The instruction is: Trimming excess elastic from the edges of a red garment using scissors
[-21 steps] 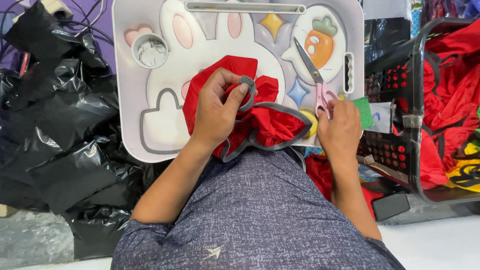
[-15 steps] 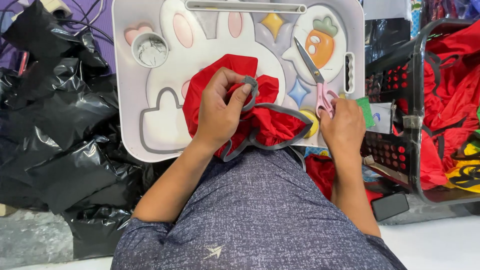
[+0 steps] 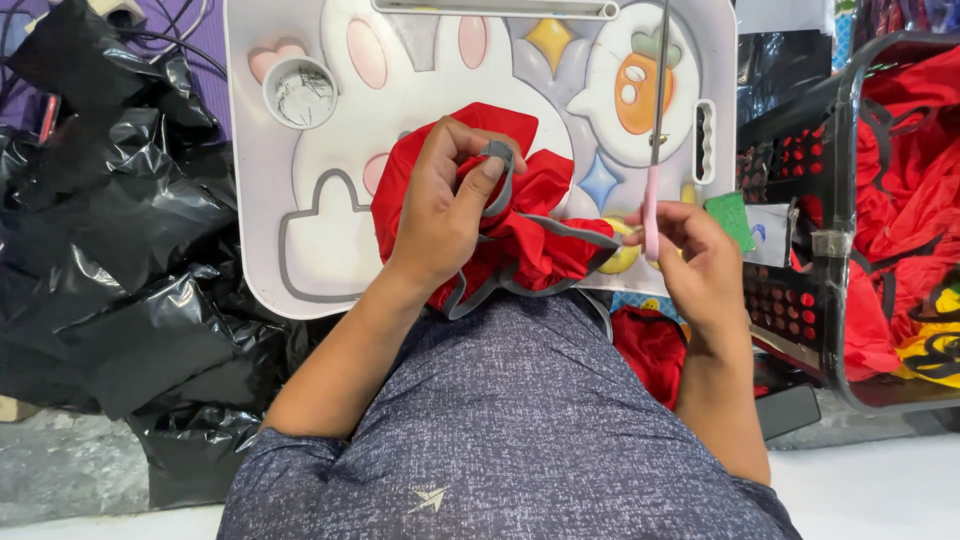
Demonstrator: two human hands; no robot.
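Lap tray (image 3: 300,270) across the upper middle of the frame, a small round cup (image 3: 300,92) set in its upper left corner. Bunched cloth (image 3: 520,225) on the tray's lower middle, left hand (image 3: 445,200) on top of it. Right hand (image 3: 695,255) at the tray's lower right edge, scissors (image 3: 655,130) rising from it toward the top. Crumpled plastic bags (image 3: 110,260) filling the left side. Basket (image 3: 850,200) at the right edge, more cloth (image 3: 915,180) inside it.
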